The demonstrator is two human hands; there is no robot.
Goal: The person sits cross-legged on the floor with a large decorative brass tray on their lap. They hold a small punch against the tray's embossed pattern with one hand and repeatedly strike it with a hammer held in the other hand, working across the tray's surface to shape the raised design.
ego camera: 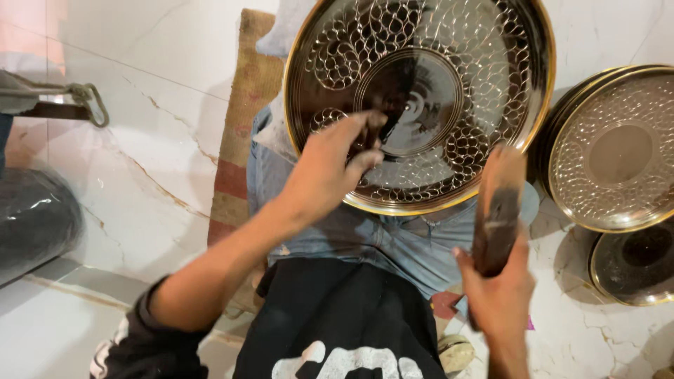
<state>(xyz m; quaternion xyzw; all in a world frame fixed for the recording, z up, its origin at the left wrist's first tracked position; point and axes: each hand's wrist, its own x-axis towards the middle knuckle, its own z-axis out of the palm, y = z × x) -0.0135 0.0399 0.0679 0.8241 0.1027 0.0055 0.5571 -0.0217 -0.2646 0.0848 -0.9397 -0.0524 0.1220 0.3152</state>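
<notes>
Clearly your left hand [330, 165] pinches a small dark punch [370, 133] against the round embossed brass tray [421, 98] propped on your lap, while your right hand [500, 291] grips a worn wooden mallet [500, 210].

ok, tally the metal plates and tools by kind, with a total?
Patterned plate on the lap: 1
Plates stacked at right: at least 2
Dark-centred plate lower right: 1
Wooden mallet in right hand: 1
Small tool in left hand: 1
Total: at least 6

The round tray [449, 84] is polished metal, glossy, embossed with a scale pattern and rimmed in gold. The mallet [497, 210] looks like worn, matt wood. The floor [140, 140] is smooth, veined marble.
</notes>
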